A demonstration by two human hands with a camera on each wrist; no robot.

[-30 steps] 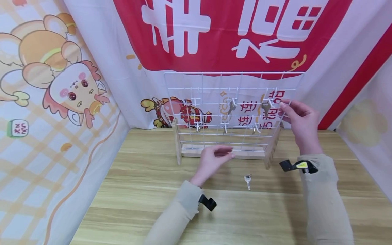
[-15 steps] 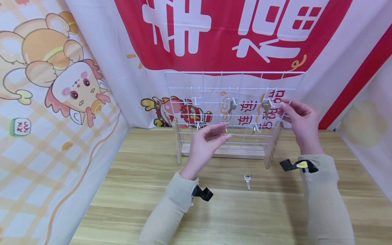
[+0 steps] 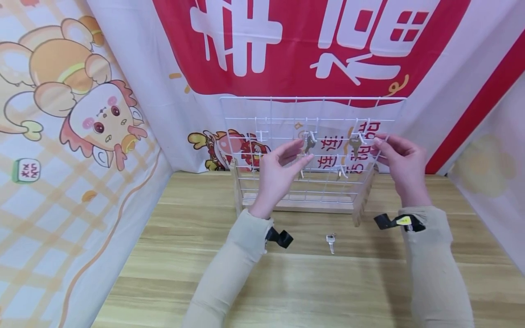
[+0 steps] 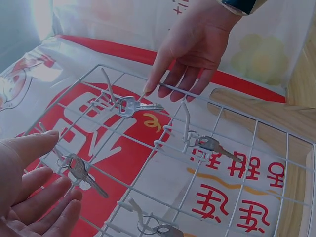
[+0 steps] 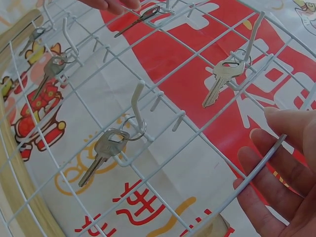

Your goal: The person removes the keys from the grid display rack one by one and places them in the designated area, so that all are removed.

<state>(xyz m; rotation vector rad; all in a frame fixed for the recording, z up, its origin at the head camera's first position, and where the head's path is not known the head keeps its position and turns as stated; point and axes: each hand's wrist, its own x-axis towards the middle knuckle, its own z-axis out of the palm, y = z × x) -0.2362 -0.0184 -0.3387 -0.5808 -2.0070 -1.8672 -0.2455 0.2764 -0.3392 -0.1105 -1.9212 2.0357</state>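
Keys hang on white hooks of a wire grid rack (image 3: 262, 109) that stands upright in a wooden base (image 3: 299, 205) on the table (image 3: 172, 255), against a red and white banner (image 3: 287, 45). One key (image 3: 310, 143) hangs in the upper middle of the grid – the left hand (image 3: 275, 175) is raised just in front of it. Fingers straight and loosely spread, thumb apart; the hand holds nothing. In the left wrist view the key (image 4: 81, 172) sits on a small ring just beyond the fingertips (image 4: 47, 134), near but not touching.

Right hand (image 3: 399, 161) is at the right edge of the grid. Its fingers touch the outer wire – in the right wrist view the fingers (image 5: 276, 158) lie against the edge wire, lightly bent, not closed round it as far as can be seen. A second key (image 3: 355, 145) hangs on a hook just left of this hand; in the left wrist view the index finger (image 4: 157, 74) of the right hand (image 4: 190, 44) points down at this key (image 4: 131, 105), tip very close to it.

Two more keys hang lower on the grid: one (image 3: 339, 173) right of centre, another (image 3: 265, 169) at the left, small in the head view. A loose key (image 3: 330, 241) lies flat on the table in front of the rack, between the two forearms, well apart from both hands.

Both sleeves are beige, each wrist with a black strap (image 3: 280, 238).
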